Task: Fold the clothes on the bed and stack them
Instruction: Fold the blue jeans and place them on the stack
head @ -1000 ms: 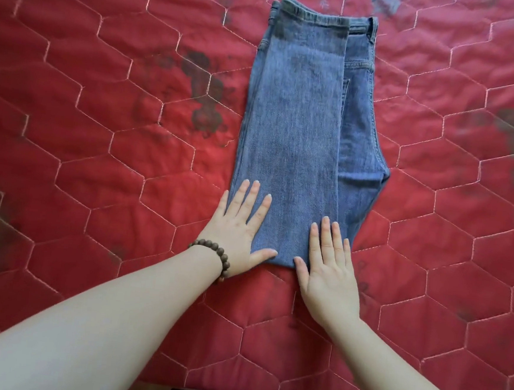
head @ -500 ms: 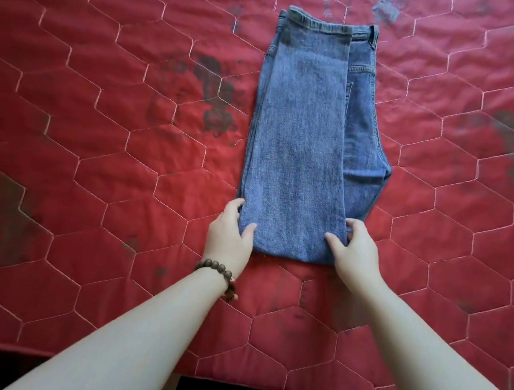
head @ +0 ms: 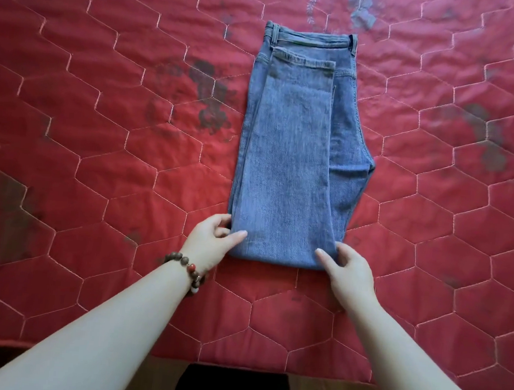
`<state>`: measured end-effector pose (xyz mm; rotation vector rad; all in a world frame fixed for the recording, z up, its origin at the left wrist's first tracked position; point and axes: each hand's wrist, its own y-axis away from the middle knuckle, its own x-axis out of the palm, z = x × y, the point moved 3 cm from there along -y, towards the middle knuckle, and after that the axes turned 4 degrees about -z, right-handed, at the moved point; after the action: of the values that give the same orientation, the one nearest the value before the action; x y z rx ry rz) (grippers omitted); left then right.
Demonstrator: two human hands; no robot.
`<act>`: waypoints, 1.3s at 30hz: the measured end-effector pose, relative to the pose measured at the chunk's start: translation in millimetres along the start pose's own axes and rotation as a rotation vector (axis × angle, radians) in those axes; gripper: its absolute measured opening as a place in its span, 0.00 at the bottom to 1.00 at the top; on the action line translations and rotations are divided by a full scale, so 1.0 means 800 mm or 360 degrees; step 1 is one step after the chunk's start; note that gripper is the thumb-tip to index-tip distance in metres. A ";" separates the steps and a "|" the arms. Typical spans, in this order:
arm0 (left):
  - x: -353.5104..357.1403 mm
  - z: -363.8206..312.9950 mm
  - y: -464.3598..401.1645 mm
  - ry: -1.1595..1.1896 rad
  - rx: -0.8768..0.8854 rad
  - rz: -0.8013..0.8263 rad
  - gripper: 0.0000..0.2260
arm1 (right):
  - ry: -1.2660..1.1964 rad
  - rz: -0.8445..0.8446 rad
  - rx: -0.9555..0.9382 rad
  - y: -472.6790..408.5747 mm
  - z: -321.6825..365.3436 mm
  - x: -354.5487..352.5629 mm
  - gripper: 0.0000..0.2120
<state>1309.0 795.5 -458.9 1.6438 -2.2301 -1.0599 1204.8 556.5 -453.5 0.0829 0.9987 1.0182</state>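
Both hands, left hand (head: 212,242) and right hand (head: 347,268), pinch the near corners of the jeans (head: 288,166) lying on the bed (head: 99,151); the next fold likely needs both corners lifted evenly toward the waistband

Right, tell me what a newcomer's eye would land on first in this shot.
First the blue jeans, folded lengthwise into a long strip in the middle of the red quilted bedspread with its hexagon stitching. Next, the two bare hands at the strip's near end: the left hand, with a bead bracelet on its wrist, pinches the near left corner, and the right hand grips the near right corner.
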 end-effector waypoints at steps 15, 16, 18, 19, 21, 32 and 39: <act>0.001 0.024 0.035 -0.0185 0.0165 -0.0129 0.07 | 0.0184 -0.0055 -0.0108 0.039 -0.018 -0.001 0.17; 0.005 0.019 0.031 -0.0155 0.0172 -0.0162 0.07 | 0.0107 -0.0058 -0.0108 0.031 -0.011 0.002 0.17; 0.014 0.013 0.026 -0.0095 0.0178 -0.0171 0.07 | -0.0071 -0.0033 -0.0052 0.019 0.001 0.010 0.16; 0.016 0.010 0.024 -0.0067 0.0171 -0.0183 0.05 | -0.0128 -0.0044 0.0011 0.014 0.005 0.012 0.15; 0.016 0.007 0.026 -0.0012 0.0148 -0.0196 0.01 | -0.0189 -0.0066 0.0113 0.011 0.008 0.011 0.12; -0.008 0.060 0.064 -0.0106 -0.0254 0.0034 0.10 | -0.0011 0.0137 -0.0004 0.084 -0.043 -0.005 0.09; 0.011 0.049 0.047 -0.0150 -0.0100 -0.0201 0.05 | -0.0283 0.0085 0.0168 0.049 -0.013 0.021 0.11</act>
<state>1256.7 810.1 -466.2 1.7631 -2.1492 -1.2504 1173.2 587.2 -451.4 0.2838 0.8909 0.9879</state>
